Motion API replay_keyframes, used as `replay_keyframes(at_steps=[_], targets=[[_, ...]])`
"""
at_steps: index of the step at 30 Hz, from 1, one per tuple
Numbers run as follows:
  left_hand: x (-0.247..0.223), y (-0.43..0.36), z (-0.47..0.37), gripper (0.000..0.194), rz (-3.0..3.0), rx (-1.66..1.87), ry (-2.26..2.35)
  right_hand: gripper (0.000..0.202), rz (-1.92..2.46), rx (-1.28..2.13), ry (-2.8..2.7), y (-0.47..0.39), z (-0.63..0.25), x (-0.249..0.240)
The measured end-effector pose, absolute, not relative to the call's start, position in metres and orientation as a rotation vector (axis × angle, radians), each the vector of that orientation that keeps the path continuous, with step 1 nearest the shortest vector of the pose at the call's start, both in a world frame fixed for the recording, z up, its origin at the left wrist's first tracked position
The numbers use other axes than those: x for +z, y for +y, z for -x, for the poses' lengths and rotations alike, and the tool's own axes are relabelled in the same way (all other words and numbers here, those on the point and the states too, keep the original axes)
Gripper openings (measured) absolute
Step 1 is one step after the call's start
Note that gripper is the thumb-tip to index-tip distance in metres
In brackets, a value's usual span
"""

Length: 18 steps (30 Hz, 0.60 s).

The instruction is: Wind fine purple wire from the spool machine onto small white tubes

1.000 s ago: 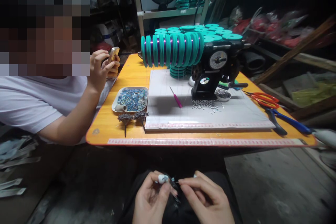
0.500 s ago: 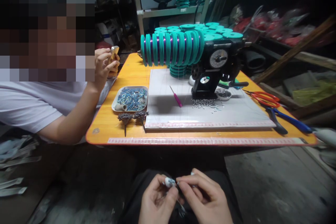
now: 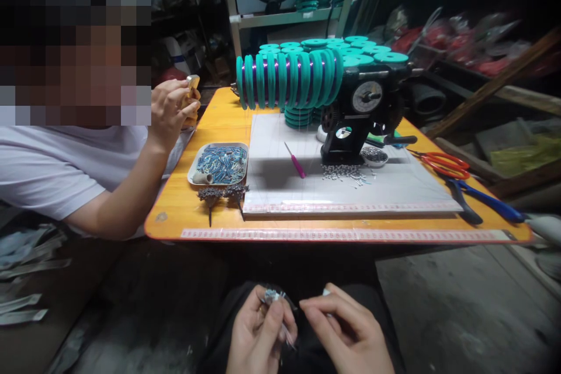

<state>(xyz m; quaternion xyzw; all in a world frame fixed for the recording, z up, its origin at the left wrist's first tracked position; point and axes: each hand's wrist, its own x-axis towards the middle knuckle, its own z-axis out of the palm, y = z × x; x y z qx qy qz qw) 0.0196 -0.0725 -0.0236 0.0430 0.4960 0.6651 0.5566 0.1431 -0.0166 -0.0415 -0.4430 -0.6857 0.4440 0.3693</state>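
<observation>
Low in the view, over dark-clothed legs, my left hand [image 3: 262, 330] is closed on a small white and blue-grey bundle [image 3: 274, 297], with thin pale ends hanging below its fingers. Just to its right, apart from it, my right hand [image 3: 348, 327] has thumb and forefinger pinched together; what is between the tips is too small to make out. A pale bit [image 3: 326, 292] shows behind its forefinger. Beyond both hands, a white board [image 3: 280, 187] on the orange table [image 3: 175, 210] carries a pink-handled tool [image 3: 298, 167] and small scattered pieces [image 3: 346, 173].
A black machine [image 3: 346, 128] with teal spools [image 3: 289, 79] stands on the board. Left of it are a tray of small blue pieces [image 3: 191, 175] and dark clusters. Red scissors [image 3: 445, 165] and blue-handled pliers [image 3: 491, 201] lie right. A person's hand [image 3: 169, 111] holds a phone at left.
My left hand has shifted slightly left and turned, tilting the bundle. The gap between my hands has widened. My right hand has moved slightly right.
</observation>
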Motion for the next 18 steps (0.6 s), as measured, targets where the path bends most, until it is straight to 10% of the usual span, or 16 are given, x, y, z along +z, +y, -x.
replay_keyframes(at_steps=[18], targets=[[-0.0204, -0.0740, -0.0157, 0.049, -0.011, 1.375, 0.980, 0.021, 1.036, 1.246, -1.855, -0.0079, -0.1417, -0.0397]])
